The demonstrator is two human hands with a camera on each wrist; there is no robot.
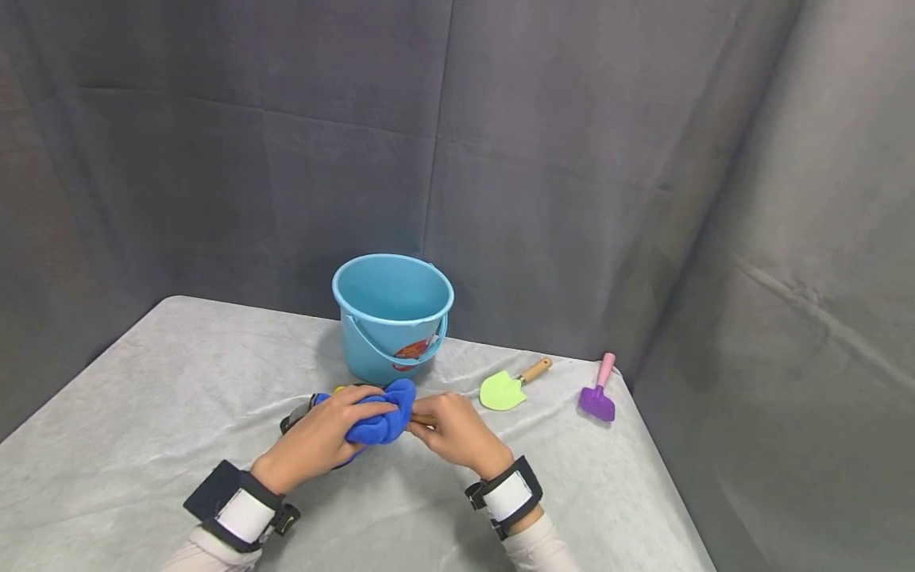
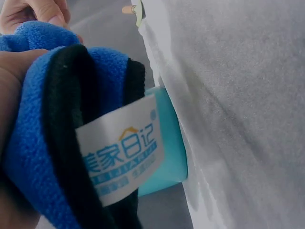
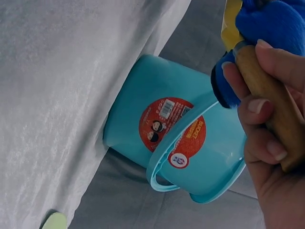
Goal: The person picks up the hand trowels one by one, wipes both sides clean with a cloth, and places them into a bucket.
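Gray drapes hang behind a white-covered table as, in the head view, two hands work close together near its middle: the left hand clamped on a bunched blue cloth, the right hand gripping a wooden handle just beside it. Behind stands a bucket, near enough to limit forward movement; more room lies to the left, while a green shovel and a purple shovel lie toward the right edge. From the left wrist, the cloth shows plush pile, a dark hem and a printed label; it should be light, floppy and unbreakable, best held by a thick fold. From the right wrist, fingers curl round the handle, which joins a yellow blade partly hidden by cloth; the tool looks stiff and likely light, the smooth wood its surest hold, the blade's edges possibly thin.
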